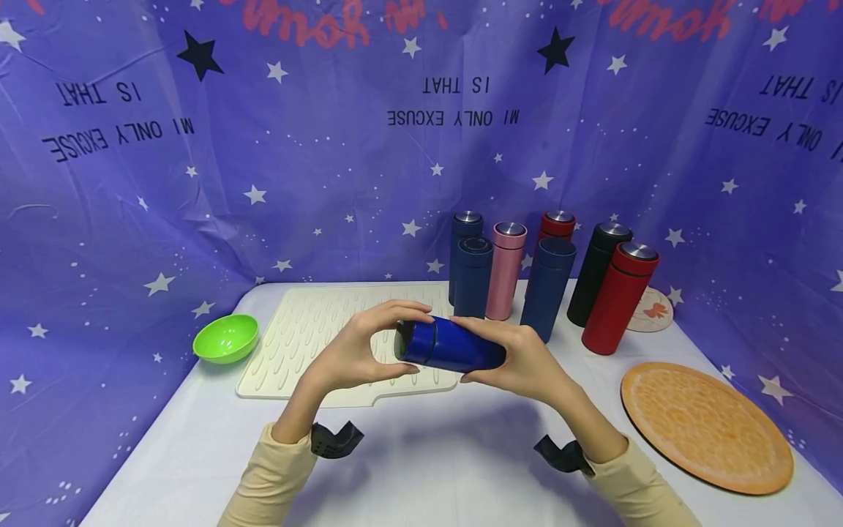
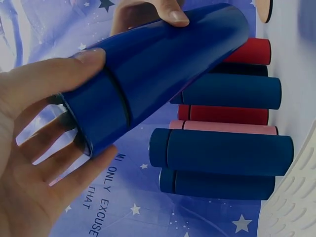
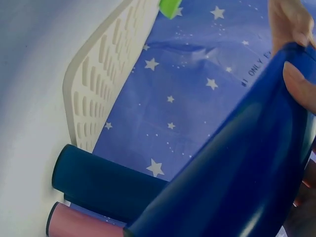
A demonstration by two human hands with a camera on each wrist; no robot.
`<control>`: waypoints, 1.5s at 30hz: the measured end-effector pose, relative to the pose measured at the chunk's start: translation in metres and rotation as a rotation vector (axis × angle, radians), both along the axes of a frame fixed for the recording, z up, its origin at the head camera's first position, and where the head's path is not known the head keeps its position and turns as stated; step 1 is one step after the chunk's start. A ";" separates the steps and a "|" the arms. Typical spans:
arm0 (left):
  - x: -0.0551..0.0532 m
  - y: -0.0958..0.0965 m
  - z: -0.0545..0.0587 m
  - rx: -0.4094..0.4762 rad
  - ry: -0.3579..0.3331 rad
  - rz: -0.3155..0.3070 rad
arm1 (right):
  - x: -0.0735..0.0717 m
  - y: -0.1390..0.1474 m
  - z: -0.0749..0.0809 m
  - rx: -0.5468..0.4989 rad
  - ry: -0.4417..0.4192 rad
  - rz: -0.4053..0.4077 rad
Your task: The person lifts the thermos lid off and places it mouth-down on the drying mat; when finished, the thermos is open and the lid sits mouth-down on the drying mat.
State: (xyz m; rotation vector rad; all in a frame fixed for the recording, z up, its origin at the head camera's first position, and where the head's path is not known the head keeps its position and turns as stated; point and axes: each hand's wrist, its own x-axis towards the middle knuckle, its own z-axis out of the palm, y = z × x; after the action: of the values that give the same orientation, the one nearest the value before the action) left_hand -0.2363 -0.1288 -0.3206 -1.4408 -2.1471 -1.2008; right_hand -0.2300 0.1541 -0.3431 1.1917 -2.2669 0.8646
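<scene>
A glossy blue thermos (image 1: 461,345) is held level and slightly tilted above the table, its lid end to the left. My left hand (image 1: 356,348) grips the lid end, with the thumb (image 2: 84,64) along one side and the fingers spread round the other. The base end sits in my right hand (image 1: 523,359), gripped between thumb and fingers. A dark seam between lid and body shows in the left wrist view. Close up in the right wrist view, the blue body (image 3: 217,163) fills the lower right.
Beyond the hands stand several thermoses: dark blue (image 1: 548,293), pink (image 1: 506,274), black (image 1: 596,278) and red (image 1: 619,304). A cream ridged mat (image 1: 309,322) lies at the back left beside a green bowl (image 1: 226,339). A round orange-brown mat (image 1: 705,424) lies at right.
</scene>
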 end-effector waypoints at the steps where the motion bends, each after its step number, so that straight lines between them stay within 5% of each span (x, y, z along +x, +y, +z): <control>1: -0.001 0.000 -0.001 -0.004 0.000 -0.012 | 0.000 0.001 0.000 0.004 -0.022 0.000; 7: 0.001 0.001 0.001 0.016 0.007 -0.029 | 0.000 0.001 0.001 0.009 -0.082 -0.019; 16: 0.020 0.003 0.021 0.060 -0.058 0.028 | 0.002 -0.003 -0.004 0.011 0.000 -0.039; 24: 0.001 0.000 -0.003 0.108 -0.204 0.199 | 0.005 -0.011 -0.008 0.043 0.261 -0.117; 27: 0.001 0.000 -0.005 0.110 -0.249 0.240 | 0.005 -0.012 -0.008 0.043 0.295 -0.134; 35: 0.002 0.001 -0.002 0.046 -0.152 0.120 | 0.002 -0.006 -0.004 0.044 0.184 -0.092; 39: 0.013 0.004 0.010 0.015 -0.070 0.058 | 0.001 0.000 -0.001 0.036 0.037 -0.050; 45: 0.023 0.007 0.023 -0.012 -0.053 -0.007 | -0.002 0.007 0.001 0.020 -0.152 0.004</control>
State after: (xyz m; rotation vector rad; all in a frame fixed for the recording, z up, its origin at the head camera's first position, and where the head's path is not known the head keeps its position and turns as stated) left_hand -0.2131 -0.1221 -0.2981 -1.4381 -2.1899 -1.2442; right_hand -0.2324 0.1606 -0.3422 1.1751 -2.3995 0.9658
